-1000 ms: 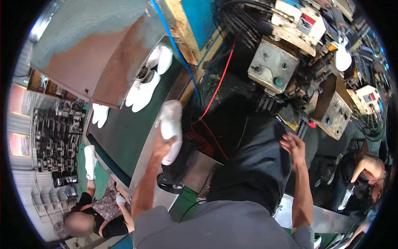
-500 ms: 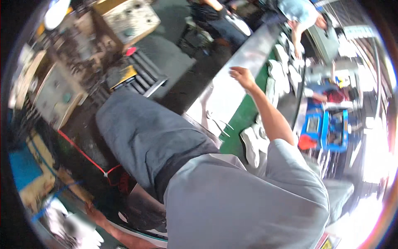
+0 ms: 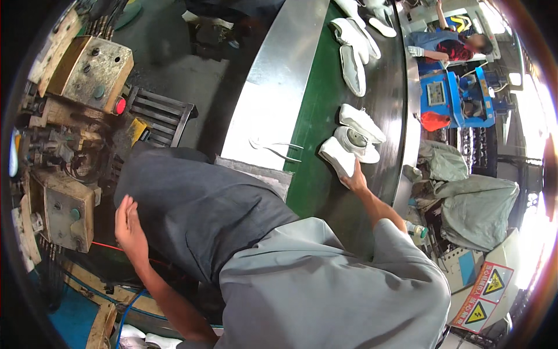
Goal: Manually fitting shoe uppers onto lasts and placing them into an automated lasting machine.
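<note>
My right hand (image 3: 353, 178) is closed on the near end of a white shoe (image 3: 337, 157) lying on the green and dark belt (image 3: 314, 180). Part of its grip is hidden by the shoe. Just beyond, touching or close to it, are another white shoe (image 3: 360, 145) with its opening up and a third white shoe (image 3: 361, 123). On the left, my left hand (image 3: 131, 230) hangs with fingers stretched out and nothing in it, beside my dark grey trousers (image 3: 192, 203) and near a worn machine box (image 3: 67, 209) with buttons.
A shiny metal ledge (image 3: 273, 70) runs along the belt, with a thin two-pronged metal tool (image 3: 273, 148) on it. More white shoes (image 3: 351, 64) lie farther along. At left stand a grimy machine (image 3: 96, 72) and a slatted metal rack (image 3: 160, 113). A person (image 3: 447, 46) is beyond the blue machine (image 3: 436, 96).
My right hand has gone from over the metal ledge to a white shoe on the belt and closed on it. My left hand has come up beside my trousers. The view has turned.
</note>
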### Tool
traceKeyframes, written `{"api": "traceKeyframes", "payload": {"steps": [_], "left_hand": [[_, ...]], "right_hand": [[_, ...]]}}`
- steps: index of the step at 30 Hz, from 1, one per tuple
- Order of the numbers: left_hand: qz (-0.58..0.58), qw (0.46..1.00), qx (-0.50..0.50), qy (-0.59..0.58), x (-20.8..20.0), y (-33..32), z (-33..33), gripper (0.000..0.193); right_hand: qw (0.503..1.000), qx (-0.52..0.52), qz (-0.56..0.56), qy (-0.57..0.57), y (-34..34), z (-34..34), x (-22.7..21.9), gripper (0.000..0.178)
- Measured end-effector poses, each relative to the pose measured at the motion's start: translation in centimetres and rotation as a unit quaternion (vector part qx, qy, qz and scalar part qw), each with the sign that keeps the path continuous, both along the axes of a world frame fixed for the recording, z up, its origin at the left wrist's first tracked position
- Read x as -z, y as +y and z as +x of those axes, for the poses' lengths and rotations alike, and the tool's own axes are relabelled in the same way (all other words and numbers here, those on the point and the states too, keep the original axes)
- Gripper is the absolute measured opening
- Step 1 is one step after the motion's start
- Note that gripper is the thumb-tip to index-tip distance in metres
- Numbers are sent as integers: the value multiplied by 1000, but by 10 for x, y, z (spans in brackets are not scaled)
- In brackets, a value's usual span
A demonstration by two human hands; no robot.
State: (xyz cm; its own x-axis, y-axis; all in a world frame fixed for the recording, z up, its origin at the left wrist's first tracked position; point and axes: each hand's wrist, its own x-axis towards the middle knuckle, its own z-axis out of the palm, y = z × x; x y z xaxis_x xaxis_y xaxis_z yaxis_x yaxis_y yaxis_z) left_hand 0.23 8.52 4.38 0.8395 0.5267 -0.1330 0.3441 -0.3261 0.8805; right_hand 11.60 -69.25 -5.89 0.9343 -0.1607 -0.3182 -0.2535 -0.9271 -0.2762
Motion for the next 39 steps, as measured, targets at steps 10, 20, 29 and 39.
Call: {"api": "traceKeyframes", "payload": {"steps": [10, 20, 29, 39], "left_hand": [[-52, 972, 185, -139, -54, -114, 131, 38], [208, 960, -49, -182, -81, -8, 85, 29], [165, 917, -359, -48, 5, 21, -138, 26], [-222, 845, -462, -155, 30, 14, -131, 28]], "right_hand": [[889, 65, 435, 125, 207, 111, -119, 69], [786, -361, 409, 291, 533, 93, -195, 76], [537, -837, 100, -26, 603, -32, -163, 107], [515, -851, 99, -28, 614, -51, -176, 92]]}}
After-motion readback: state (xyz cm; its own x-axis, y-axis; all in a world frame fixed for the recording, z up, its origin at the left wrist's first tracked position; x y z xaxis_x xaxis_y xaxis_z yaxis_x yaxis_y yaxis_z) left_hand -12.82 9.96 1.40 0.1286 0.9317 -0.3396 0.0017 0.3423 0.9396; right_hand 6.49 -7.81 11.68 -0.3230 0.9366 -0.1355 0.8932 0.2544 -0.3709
